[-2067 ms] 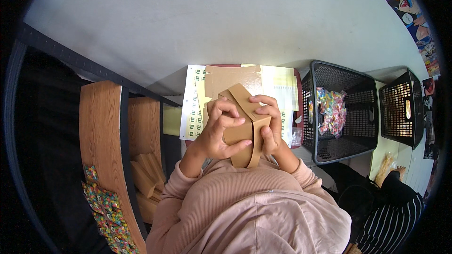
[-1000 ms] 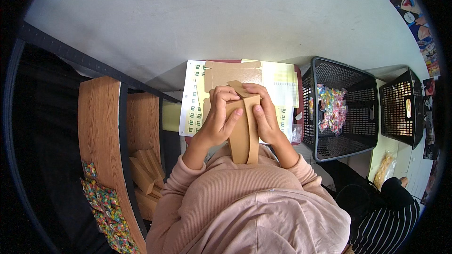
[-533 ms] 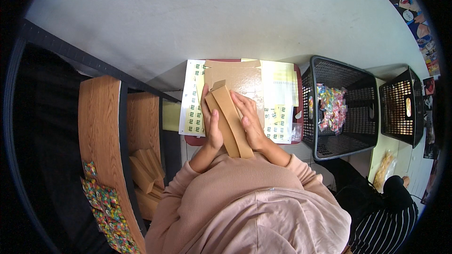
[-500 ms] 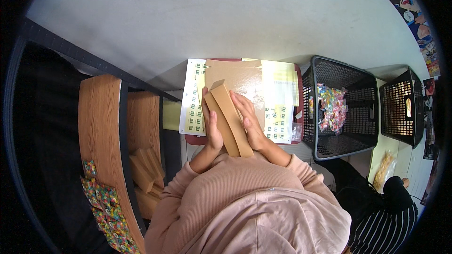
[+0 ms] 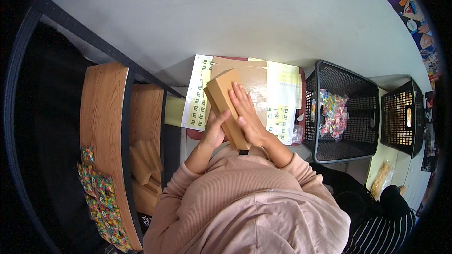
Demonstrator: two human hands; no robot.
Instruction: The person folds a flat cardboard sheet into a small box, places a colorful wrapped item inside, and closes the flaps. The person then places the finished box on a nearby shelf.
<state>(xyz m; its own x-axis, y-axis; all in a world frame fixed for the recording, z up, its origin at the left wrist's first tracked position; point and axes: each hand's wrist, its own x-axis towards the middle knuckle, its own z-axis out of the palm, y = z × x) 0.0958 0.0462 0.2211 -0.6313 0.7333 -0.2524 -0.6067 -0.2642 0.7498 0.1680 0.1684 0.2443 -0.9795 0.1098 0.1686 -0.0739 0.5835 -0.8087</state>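
A long, narrow brown cardboard box (image 5: 222, 84) is held tilted between my two hands, close in front of my body. Around its left side sits my left hand (image 5: 215, 130), the thumb against the box and the other fingers mostly hidden behind it. My right hand (image 5: 248, 116) presses on the right face with fingers stretched along the cardboard. Beneath them a flat piece of brown cardboard (image 5: 257, 80) lies on sheets with small dark printed marks (image 5: 190, 98), on a dark red surface (image 5: 302, 84).
To the right stand a black crate (image 5: 362, 134) with colourful wrapped sweets (image 5: 333, 115) and a smaller black basket (image 5: 400, 131). On the left, wooden shelves (image 5: 103, 108) carry sweet packets (image 5: 101, 197) and folded brown boxes (image 5: 145, 159). Someone in striped clothing (image 5: 383, 233) is at lower right.
The box has been turned in my hands, so a smooth outer face now shows where an open fold was. My right hand has moved onto that face; my left thumb has shifted right.
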